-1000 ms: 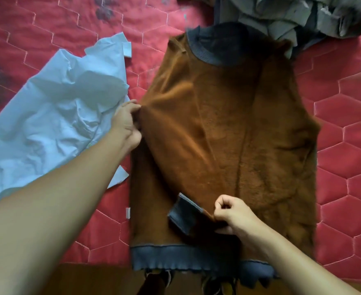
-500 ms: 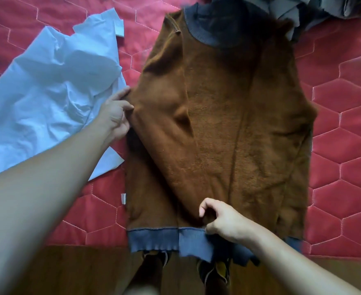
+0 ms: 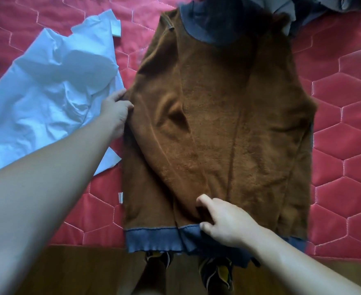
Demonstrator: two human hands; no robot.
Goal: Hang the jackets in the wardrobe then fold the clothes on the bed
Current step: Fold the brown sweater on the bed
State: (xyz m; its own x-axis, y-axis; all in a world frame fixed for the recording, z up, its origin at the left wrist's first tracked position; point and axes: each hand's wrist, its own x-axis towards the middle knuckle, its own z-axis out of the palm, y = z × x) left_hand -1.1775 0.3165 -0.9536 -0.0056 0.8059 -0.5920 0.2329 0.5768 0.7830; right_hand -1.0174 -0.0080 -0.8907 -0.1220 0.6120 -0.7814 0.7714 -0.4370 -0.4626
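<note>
With its sleeve [image 3: 171, 158] laid to the hem [image 3: 154, 238] and released by the slackened right hand [image 3: 228, 226], its edge pinched by the left hand [image 3: 115, 109], the sweater [image 3: 239, 124] is readied for halving.

Sleeve cuff [image 3: 189, 238] down at hem [image 3: 149, 239]

On my feed a brown fleece sweater [image 3: 228, 124] lies flat on the red quilted bed cover [image 3: 345, 145], with one sleeve folded across its body down to the blue hem band [image 3: 151, 239]. The left hand [image 3: 115, 109] grips the sweater's left edge just beside a crumpled light blue shirt [image 3: 47, 99]. The right hand [image 3: 226, 224] rests at the hem band with thumb and forefinger apart, and I see grey clothes [image 3: 324, 5] heaped by the collar.
</note>
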